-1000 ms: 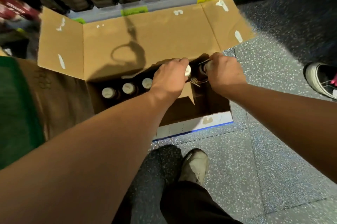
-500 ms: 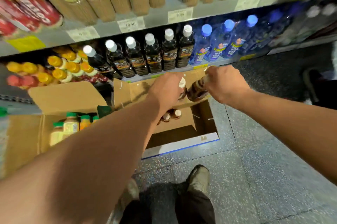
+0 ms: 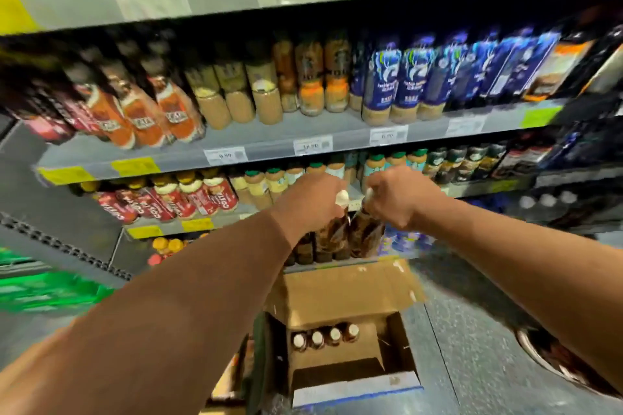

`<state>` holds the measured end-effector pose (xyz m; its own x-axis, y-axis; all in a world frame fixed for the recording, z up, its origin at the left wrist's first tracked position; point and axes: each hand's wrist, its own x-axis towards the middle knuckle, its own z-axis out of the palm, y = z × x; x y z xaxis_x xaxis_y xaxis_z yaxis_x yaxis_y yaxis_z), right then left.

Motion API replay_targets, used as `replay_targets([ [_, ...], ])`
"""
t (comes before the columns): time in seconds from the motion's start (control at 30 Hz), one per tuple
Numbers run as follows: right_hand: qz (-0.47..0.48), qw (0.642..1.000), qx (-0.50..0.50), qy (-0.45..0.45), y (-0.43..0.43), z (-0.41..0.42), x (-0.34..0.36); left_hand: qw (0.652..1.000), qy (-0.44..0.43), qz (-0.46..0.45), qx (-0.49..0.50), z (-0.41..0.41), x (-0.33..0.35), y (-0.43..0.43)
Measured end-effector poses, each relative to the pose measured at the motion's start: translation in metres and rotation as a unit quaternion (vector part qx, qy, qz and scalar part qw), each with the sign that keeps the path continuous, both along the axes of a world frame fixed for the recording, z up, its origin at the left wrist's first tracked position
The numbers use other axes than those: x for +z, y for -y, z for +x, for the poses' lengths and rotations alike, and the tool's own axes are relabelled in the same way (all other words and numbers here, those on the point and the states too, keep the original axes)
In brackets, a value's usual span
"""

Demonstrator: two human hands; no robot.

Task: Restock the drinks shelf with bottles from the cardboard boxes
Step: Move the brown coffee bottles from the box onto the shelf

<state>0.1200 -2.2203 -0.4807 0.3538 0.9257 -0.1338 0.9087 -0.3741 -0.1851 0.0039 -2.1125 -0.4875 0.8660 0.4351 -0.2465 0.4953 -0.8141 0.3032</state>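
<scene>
My left hand [image 3: 308, 203] grips the neck of a dark bottle with a white cap [image 3: 332, 232]. My right hand [image 3: 396, 197] grips a second dark bottle [image 3: 365, 234] just to its right. Both bottles hang upright in the air in front of the drinks shelves [image 3: 269, 141], well above the open cardboard box [image 3: 340, 289] on the floor. Several more white-capped dark bottles [image 3: 325, 337] stand in a row inside that box. The picture is blurred by motion.
The shelves hold rows of coffee, tea and blue-labelled bottles, with price tags along the edges. Another box and something green [image 3: 43, 286] lie at the lower left. A person's shoe [image 3: 559, 357] stands on the speckled floor at the right.
Both hands have lifted their bottles out of the box and raised them to shelf height. The view has swung up from the box to the upper shelves.
</scene>
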Motion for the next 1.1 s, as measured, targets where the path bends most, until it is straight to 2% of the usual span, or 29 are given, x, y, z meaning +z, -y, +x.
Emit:
replay_targets([
  [0.13, -0.003, 1.0, -0.008, 0.008, -0.016, 0.001, 0.056, 0.999, -0.034, 0.019, 0.036, -0.005, 0.058, -0.01],
  [0.4, 0.051, 0.998, 0.011, 0.033, -0.048, -0.009, 0.135, 0.995, 0.017, 0.074, 0.069, -0.025, 0.14, -0.026],
  [0.53, 0.077, 0.996, 0.019, 0.026, -0.062, -0.018, 0.165, 0.99, 0.045, 0.097, 0.091, -0.036, 0.165, -0.032],
  [0.73, 0.089, 0.995, 0.031, 0.014, -0.078, -0.037, 0.198, 0.987, 0.051, 0.084, 0.129, -0.057, 0.196, -0.041],
  [1.1, 0.126, 0.992, 0.017, 0.006, -0.105, -0.089, 0.256, 0.979, 0.081, 0.113, 0.147, -0.106, 0.256, -0.066],
])
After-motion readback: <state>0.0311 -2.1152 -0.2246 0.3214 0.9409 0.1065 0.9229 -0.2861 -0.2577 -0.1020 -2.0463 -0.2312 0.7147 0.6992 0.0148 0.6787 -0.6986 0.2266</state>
